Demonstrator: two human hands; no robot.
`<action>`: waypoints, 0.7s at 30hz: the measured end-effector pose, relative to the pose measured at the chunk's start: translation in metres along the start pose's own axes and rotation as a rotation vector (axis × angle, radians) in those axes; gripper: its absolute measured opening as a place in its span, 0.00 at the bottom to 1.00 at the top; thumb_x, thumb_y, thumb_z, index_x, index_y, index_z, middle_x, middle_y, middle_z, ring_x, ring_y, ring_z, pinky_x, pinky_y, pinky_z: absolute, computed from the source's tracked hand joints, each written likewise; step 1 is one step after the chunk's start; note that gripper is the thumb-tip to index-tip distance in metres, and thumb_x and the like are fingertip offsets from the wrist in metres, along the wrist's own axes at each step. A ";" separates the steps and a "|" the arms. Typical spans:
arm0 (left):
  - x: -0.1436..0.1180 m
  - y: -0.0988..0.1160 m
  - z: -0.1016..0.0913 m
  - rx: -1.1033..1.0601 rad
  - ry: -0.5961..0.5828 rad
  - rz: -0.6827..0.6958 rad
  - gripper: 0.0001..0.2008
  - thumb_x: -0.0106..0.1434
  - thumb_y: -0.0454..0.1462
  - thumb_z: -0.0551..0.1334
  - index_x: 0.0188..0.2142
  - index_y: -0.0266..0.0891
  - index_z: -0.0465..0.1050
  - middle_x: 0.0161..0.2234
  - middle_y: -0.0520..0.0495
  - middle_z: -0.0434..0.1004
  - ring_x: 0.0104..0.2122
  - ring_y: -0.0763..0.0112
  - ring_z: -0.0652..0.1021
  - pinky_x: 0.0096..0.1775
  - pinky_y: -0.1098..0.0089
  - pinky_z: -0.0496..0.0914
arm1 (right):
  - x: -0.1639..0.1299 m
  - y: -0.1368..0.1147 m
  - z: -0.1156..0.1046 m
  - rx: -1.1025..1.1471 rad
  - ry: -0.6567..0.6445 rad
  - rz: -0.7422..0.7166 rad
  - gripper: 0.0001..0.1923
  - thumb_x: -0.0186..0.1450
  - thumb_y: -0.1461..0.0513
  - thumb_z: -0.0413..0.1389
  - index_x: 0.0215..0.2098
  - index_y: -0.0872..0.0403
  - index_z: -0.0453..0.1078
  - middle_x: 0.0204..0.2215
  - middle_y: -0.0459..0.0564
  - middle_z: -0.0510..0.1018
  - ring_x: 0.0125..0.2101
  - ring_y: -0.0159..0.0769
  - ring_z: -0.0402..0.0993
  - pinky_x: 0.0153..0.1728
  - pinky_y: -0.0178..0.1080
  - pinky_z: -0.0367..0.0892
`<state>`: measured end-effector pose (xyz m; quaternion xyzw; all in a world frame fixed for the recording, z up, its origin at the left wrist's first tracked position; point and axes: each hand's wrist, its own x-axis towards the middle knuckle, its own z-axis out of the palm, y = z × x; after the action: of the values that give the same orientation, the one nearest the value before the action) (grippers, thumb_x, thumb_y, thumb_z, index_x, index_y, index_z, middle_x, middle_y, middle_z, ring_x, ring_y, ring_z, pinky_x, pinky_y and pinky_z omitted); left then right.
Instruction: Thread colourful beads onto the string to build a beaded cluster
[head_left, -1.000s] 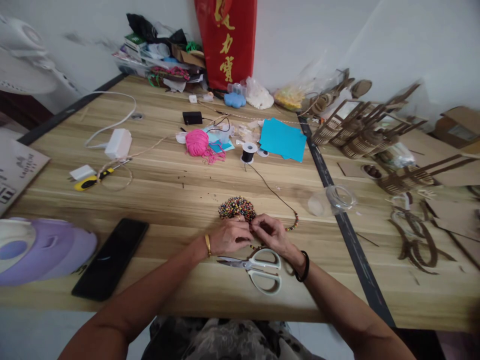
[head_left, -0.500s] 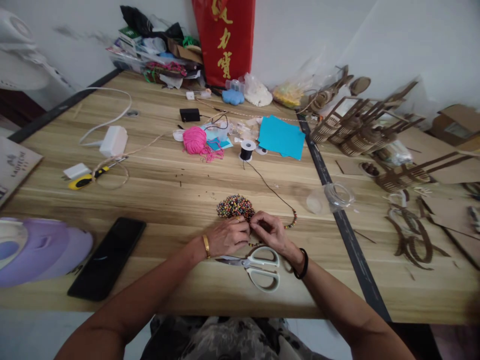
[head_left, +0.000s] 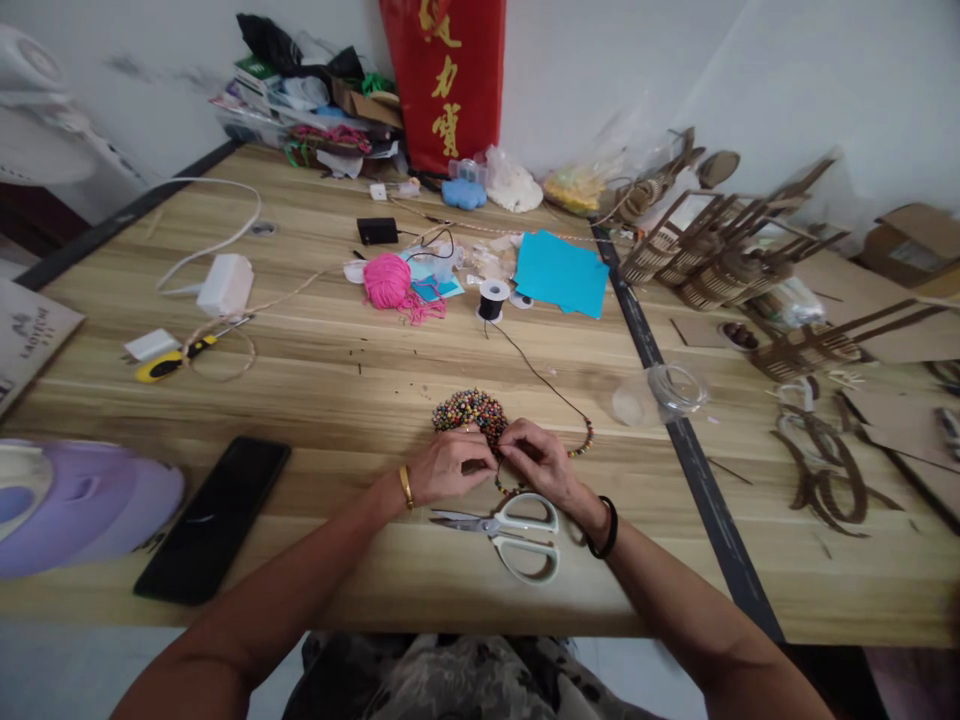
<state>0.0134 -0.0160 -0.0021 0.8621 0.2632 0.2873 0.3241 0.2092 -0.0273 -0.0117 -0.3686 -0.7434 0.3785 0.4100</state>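
Where the two hands meet at the near edge of the pile of beads (head_left: 471,410), the left hand (head_left: 448,468) and the right hand (head_left: 541,462) both have their fingertips pinched together on something small between them, most likely a bead and the end of the thin dark cord (head_left: 541,380); the pinch itself is too small for me to tell exactly what each grip closes on. That cord runs from the right hand in a loop carrying a short row of strung beads (head_left: 581,442), then back across the bench (head_left: 315,380) to the black thread spool (head_left: 493,300).

From where I stand, the likeliest slip is the cord end escaping the pinch, which I judge would let the strung beads slide off and scatter over the smooth wood. A knuckle pushing into the loose pile could also send beads rolling, perhaps toward the dark seam strip (head_left: 675,420) on the right. The scissors (head_left: 510,535) lie just beneath the wrists with their blades pointing left, so a dropped wrist might knock them. A tug on the cord could tip or drag the spool. The phone (head_left: 214,518) lies well to the left, clear of it all.
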 end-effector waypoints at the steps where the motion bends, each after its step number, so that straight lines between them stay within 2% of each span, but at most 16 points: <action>1: 0.000 -0.001 0.000 -0.014 0.031 -0.008 0.06 0.60 0.33 0.60 0.28 0.37 0.75 0.27 0.46 0.77 0.30 0.70 0.74 0.41 0.68 0.67 | 0.000 0.000 0.000 -0.002 -0.003 -0.014 0.08 0.67 0.58 0.53 0.33 0.55 0.69 0.28 0.49 0.72 0.31 0.33 0.68 0.34 0.36 0.65; 6: 0.002 -0.002 -0.001 -0.098 0.173 -0.154 0.06 0.59 0.36 0.62 0.27 0.36 0.74 0.26 0.46 0.76 0.29 0.70 0.73 0.36 0.69 0.67 | 0.001 -0.002 0.000 -0.019 -0.021 -0.033 0.08 0.67 0.59 0.52 0.33 0.54 0.69 0.28 0.49 0.72 0.30 0.33 0.68 0.33 0.36 0.65; 9: 0.003 0.000 -0.002 -0.119 0.215 -0.249 0.07 0.58 0.37 0.63 0.27 0.35 0.73 0.26 0.48 0.76 0.27 0.73 0.73 0.32 0.72 0.67 | 0.001 -0.003 0.000 -0.038 -0.035 -0.040 0.09 0.67 0.58 0.52 0.33 0.54 0.70 0.28 0.49 0.73 0.31 0.34 0.69 0.33 0.37 0.66; 21: 0.002 0.003 -0.002 -0.150 0.176 -0.262 0.08 0.60 0.38 0.61 0.29 0.35 0.74 0.28 0.46 0.77 0.29 0.71 0.74 0.35 0.72 0.67 | 0.002 -0.001 0.002 -0.063 -0.063 -0.056 0.09 0.66 0.59 0.53 0.32 0.54 0.69 0.27 0.49 0.73 0.29 0.33 0.69 0.31 0.36 0.66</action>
<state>0.0141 -0.0159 0.0024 0.7653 0.3787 0.3357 0.3977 0.2068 -0.0266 -0.0105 -0.3486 -0.7775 0.3546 0.3850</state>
